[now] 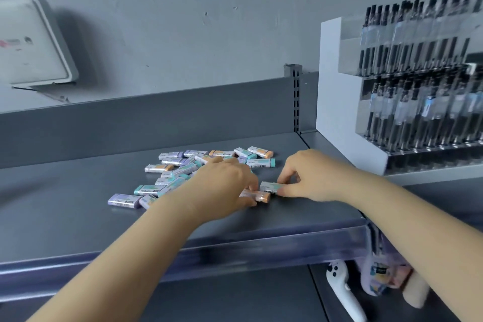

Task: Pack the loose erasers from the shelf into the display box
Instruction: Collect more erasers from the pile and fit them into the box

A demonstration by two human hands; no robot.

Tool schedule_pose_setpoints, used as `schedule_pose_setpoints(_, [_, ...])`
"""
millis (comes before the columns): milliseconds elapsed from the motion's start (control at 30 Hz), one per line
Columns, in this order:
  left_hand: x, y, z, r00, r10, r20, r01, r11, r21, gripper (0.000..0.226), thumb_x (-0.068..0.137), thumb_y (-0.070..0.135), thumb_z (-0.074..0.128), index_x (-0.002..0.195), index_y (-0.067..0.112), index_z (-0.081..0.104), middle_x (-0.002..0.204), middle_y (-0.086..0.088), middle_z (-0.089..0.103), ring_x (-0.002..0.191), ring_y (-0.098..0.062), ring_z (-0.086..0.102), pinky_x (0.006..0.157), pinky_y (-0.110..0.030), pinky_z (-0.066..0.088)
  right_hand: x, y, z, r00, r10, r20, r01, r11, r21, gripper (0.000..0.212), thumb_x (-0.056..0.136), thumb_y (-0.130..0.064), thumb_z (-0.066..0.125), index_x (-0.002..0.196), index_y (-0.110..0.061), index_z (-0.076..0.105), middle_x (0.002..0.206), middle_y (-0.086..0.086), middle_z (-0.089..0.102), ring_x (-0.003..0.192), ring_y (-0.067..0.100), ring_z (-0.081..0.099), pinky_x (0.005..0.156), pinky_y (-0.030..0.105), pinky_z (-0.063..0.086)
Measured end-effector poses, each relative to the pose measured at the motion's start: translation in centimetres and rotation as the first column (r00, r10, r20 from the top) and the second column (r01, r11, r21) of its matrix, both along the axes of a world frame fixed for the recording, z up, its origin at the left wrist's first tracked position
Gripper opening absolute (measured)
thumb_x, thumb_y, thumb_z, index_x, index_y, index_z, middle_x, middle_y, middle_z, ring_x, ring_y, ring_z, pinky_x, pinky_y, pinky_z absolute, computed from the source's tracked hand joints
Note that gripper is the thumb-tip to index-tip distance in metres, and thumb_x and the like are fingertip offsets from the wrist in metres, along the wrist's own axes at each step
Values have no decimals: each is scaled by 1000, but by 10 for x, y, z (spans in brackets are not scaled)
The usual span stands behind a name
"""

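On the grey shelf (78,217) loose erasers (183,170) lie scattered mid-shelf, the left hand (224,185) pinching an orange-ended eraser (258,195), the right hand (311,178) pinching a teal-labelled eraser (270,187), while the white stepped display rack (337,112) far right holds rows of pens (418,102).

erasers (183,170) – purple, teal, orange ends, white sleeves | shelf (78,204) – dark grey | pen rack (339,112) white

No legible text; eraser (122,201) sleeves and pen rack (418,102) labels show print and barcodes, too blurred to read.
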State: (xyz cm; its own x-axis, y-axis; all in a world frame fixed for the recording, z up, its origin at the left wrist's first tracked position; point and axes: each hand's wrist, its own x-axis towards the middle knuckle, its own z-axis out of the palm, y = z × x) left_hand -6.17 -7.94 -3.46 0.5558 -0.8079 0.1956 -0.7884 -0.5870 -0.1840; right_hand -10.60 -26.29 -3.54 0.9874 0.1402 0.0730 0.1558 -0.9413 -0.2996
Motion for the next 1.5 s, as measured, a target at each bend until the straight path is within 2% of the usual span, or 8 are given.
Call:
schedule_pose_setpoints(200, [-13,-13,5,981,81,-177,-94,993,-70,28,80,42,64,102,24,60,98,8,61,95,-12,50,76,-23,26,-2,-16,-2,998,-15,58,12,998,59,18,75,-25,70,76,-29,53,77,-13,53,77,12,51,65,25,41])
schedule_pose_setpoints(400, [-23,-14,9,942,133,-308,-203,957,-208,36,75,36,73,106,22,62,93,1,60,82,-18,54,71,-28,41,0,-21,-7,995,35,97,-49,988,144,17,88,-25,55,102,-21,64,94,-4,66,82,19,56,71,33,43])
schedule_pose_setpoints(533, [-30,4,13,924,141,-355,-267,903,-337,28,73,32,74,97,21,63,84,7,56,78,-16,52,65,-22,40,1,-11,-2,988,38,152,-85,944,317,14,84,-20,59,97,-23,65,78,-16,59,70,7,54,62,23,40])
schedule_pose_setpoints(633, [-35,28,15,907,170,-385,-338,841,-423,23,72,31,76,89,27,61,76,15,52,77,-14,52,64,-19,40,0,6,6,984,50,170,-128,864,487,11,79,-15,64,89,-21,64,80,-9,66,75,17,64,73,32,49])
schedule_pose_setpoints(833, [-50,100,16,894,261,-364,-432,716,-548,22,70,27,78,78,29,57,68,13,53,64,-7,48,55,-9,36,-1,79,17,968,125,219,-233,779,582,17,74,-15,69,86,-16,57,89,6,69,85,27,64,79,40,50])
schedule_pose_setpoints(1000, [-64,179,13,852,363,-377,-523,556,-646,29,64,18,81,66,28,53,59,9,56,51,-1,45,50,-11,35,1,162,14,952,253,170,-299,671,679,28,78,-13,64,96,-31,53,88,11,64,58,14,55,58,32,47])
schedule_pose_setpoints(1100, [-73,230,12,818,400,-413,-570,461,-681,23,65,18,80,76,24,61,73,-3,66,51,-3,45,53,-14,37,4,215,13,937,287,197,-338,615,712,28,77,-9,64,94,-31,60,82,2,63,69,13,56,73,35,52])
schedule_pose_setpoints(1500, [-103,401,9,790,445,-421,-597,403,-694,17,71,25,76,71,37,64,64,10,61,54,-1,48,52,-9,39,2,390,6,929,314,198,-324,427,844,17,74,-3,69,75,-14,56,76,7,66,68,17,57,65,28,46])
